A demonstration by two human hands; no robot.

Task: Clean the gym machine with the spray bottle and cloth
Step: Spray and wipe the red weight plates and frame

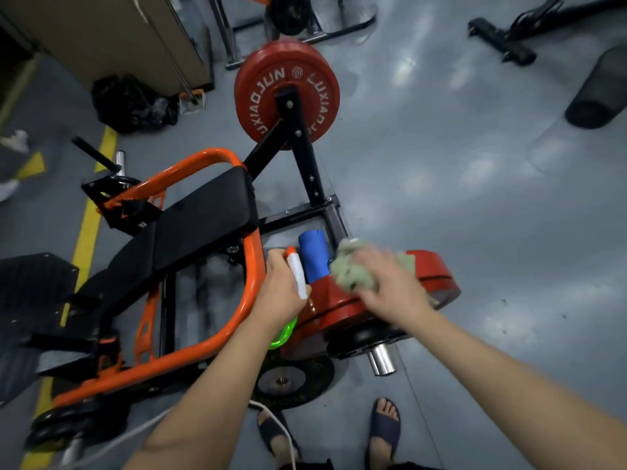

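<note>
The gym machine has an orange tubular frame (252, 266), a black padded bench (203, 215) and red weight plates. My left hand (283, 293) grips a spray bottle (298, 273) with a white head, orange nozzle tip and green body showing below the wrist, held just right of the orange frame. My right hand (390, 283) holds a bunched pale green cloth (353, 269) against the near red weight plate (437, 269); both are motion-blurred. A blue sleeve (314, 256) on the machine stands between the two hands.
A second red plate (258, 96) stands upright farther away on the black post. A black plate (291, 381) lies on the grey floor by my sandalled feet (385, 422). A black mesh bin (600, 89) lies at right, a black bag (129, 103) at left, yellow floor lines along the left.
</note>
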